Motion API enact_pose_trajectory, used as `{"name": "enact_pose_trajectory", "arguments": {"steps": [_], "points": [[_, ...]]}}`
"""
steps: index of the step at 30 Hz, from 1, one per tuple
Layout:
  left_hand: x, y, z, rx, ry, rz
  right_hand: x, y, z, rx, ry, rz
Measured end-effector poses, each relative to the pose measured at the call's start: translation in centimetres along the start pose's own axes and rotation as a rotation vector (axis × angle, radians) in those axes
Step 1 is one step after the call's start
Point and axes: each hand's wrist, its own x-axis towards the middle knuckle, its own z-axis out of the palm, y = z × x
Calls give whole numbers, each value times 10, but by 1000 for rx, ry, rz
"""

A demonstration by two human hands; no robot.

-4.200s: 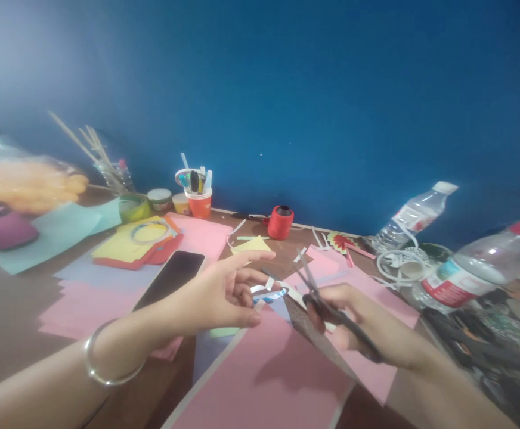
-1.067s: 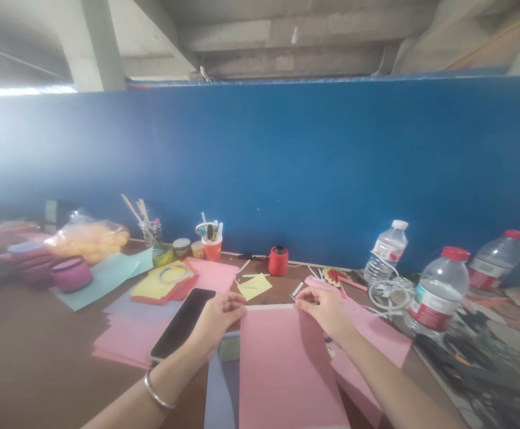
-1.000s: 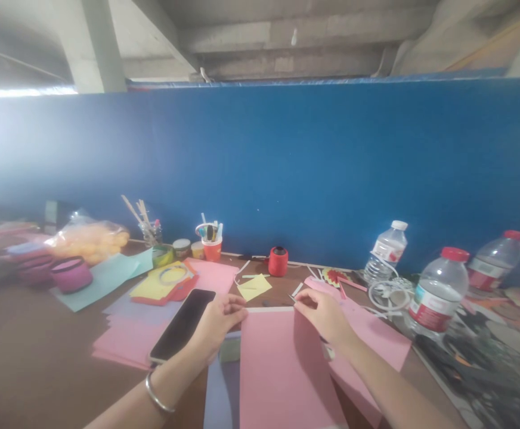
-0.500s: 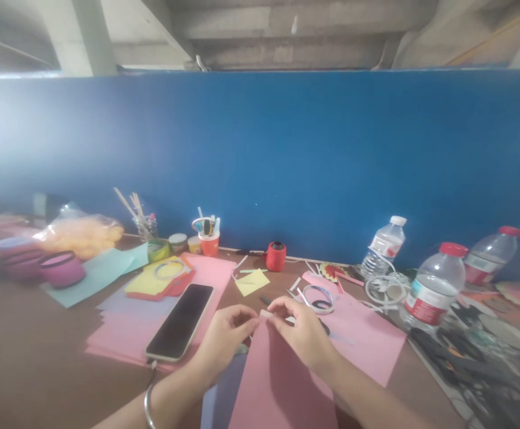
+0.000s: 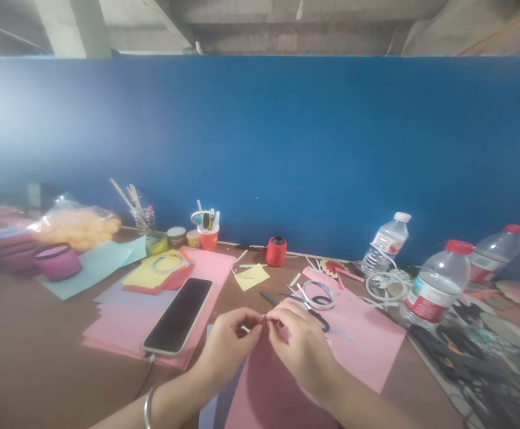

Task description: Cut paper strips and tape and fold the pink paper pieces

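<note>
Plain pink paper sheet point(image 5: 274, 393), partly in shadow

Craft workspace: pink paper point(image 5: 271, 387), scissors point(image 5: 325, 323); bare concrete ceiling point(image 5: 287, 42).

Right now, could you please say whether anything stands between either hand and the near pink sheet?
Nothing visible does: the left hand and right hand appear to pinch the near pink sheet at its far end. The scissors lie beyond the right hand.
</note>
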Motion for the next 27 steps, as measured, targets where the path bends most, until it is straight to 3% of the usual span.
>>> {"name": "enact_pose_trajectory", "arguments": {"steps": [7,14,21,27], "points": [[-4,4,-1,198,4,150,2,-1,-3,11,-90,86],[-4,6,-3,208,-28,145,7,-6,-9,100,-161,189],[-3,3,-4,201,-37,143,8,-5,-10,323,-216,387],[-6,2,-4,215,-41,151,6,-6,-11,220,-188,302]]}}
